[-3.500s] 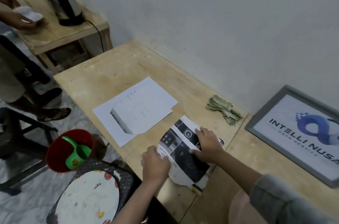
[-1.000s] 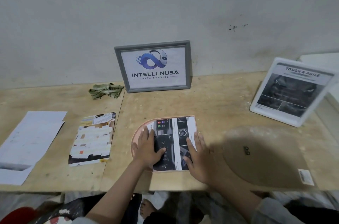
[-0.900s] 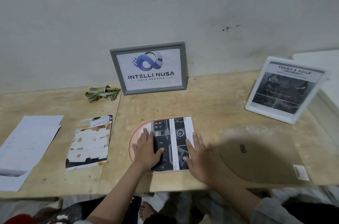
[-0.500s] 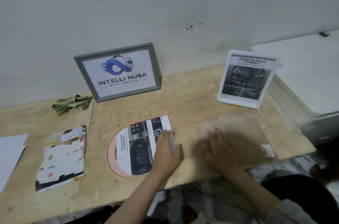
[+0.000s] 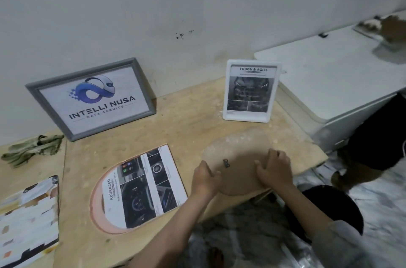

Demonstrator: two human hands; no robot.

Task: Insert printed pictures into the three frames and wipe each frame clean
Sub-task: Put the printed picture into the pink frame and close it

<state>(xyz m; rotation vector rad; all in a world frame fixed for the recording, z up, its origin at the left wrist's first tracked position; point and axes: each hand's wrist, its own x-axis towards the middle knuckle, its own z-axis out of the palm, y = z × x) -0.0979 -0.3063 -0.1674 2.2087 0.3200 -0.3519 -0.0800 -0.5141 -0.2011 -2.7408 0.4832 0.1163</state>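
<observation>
The arched pink frame (image 5: 96, 206) lies flat on the wooden desk (image 5: 189, 122), its rounded end toward the left and its straight end toward the right, so its long axis runs roughly left to right with a slight tilt up and away from the near edge. A printed picture (image 5: 142, 186) rests on it on the same tilt, covering most of the frame and leaving only the curved pink rim bare; the word "ADVANCED" runs sideways along its left margin, beside dark car-interior photos. Just to the right lies the brown arched backing board (image 5: 239, 153), rounded end also leftward, a small dark metal hanger near its middle, its near edge reaching past the desk's front edge. The left hand (image 5: 205, 180) sits on the board's left rim with fingers curled over the edge, and the right hand (image 5: 273, 169) lies on its right part with fingers bent down onto the surface; whether either truly grips the board or only presses on it cannot be told. Both forearms reach in from the lower right. Against the wall a grey frame (image 5: 92, 98) leans in landscape, reading "INTELLI NUSA DATA SERVICE", and a white frame (image 5: 250, 92) stands in portrait, headed "TOUGH & AGILE". A crumpled greenish cloth (image 5: 33, 149) lies at far left.
</observation>
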